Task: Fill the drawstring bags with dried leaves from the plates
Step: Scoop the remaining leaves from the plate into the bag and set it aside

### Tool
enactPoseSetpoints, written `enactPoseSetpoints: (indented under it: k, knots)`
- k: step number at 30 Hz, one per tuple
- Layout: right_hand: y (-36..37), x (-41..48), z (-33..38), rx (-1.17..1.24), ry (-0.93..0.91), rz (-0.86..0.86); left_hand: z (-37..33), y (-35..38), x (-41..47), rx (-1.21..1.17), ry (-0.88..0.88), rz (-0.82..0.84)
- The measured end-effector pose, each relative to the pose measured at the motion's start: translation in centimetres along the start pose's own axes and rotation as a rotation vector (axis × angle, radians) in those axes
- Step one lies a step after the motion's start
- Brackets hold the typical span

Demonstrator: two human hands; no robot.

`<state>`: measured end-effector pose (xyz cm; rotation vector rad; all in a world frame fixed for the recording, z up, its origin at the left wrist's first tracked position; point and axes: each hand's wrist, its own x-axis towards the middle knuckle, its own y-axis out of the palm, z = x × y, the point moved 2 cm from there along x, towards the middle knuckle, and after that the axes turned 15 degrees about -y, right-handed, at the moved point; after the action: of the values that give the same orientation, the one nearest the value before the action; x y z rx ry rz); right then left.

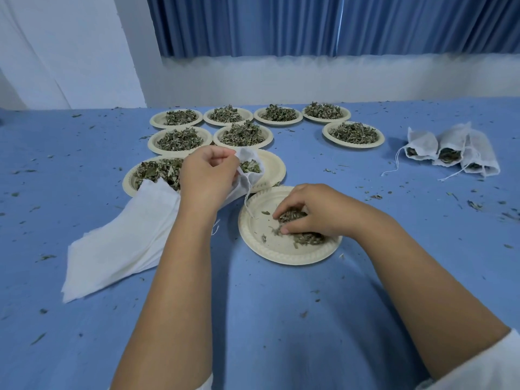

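My left hand [206,180] holds a white drawstring bag [249,170] by its mouth, and dried leaves show inside it. My right hand [312,211] curls over a small heap of dried leaves [306,237] on the nearest cream plate [270,243], gathering them between fingers and thumb. A stack of flat white bags [121,240] lies to the left. Three filled bags [453,152] lie at the right.
Several cream plates heaped with dried leaves [242,133] stand in rows at the back of the blue table [281,319]. An empty plate [271,167] sits behind the held bag. Leaf crumbs are scattered across the cloth. A blue curtain [323,23] hangs behind.
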<state>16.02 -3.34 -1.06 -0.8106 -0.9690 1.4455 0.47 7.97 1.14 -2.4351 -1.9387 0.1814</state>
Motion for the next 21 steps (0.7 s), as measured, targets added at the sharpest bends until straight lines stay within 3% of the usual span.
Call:
enactPoseSetpoints:
  k: [4, 10, 16, 21]
  knots:
    - [-0.6, -0.2, 0.0, 0.011, 0.01, -0.041, 0.0, 0.0, -0.1, -0.002, -0.01, 0.006]
    - [-1.1, -1.1, -0.1, -0.054, 0.074, 0.192, -0.1, 0.1, -0.2, 0.003, -0.012, 0.01]
    - [0.1, 0.2, 0.2, 0.011, 0.002, -0.073, -0.1, 0.1, -0.3, 0.009, -0.007, 0.015]
    - [-1.3, -0.3, -0.1, 0.09, 0.038, -0.161, -0.1, 0.1, -0.3, 0.019, -0.005, 0.005]
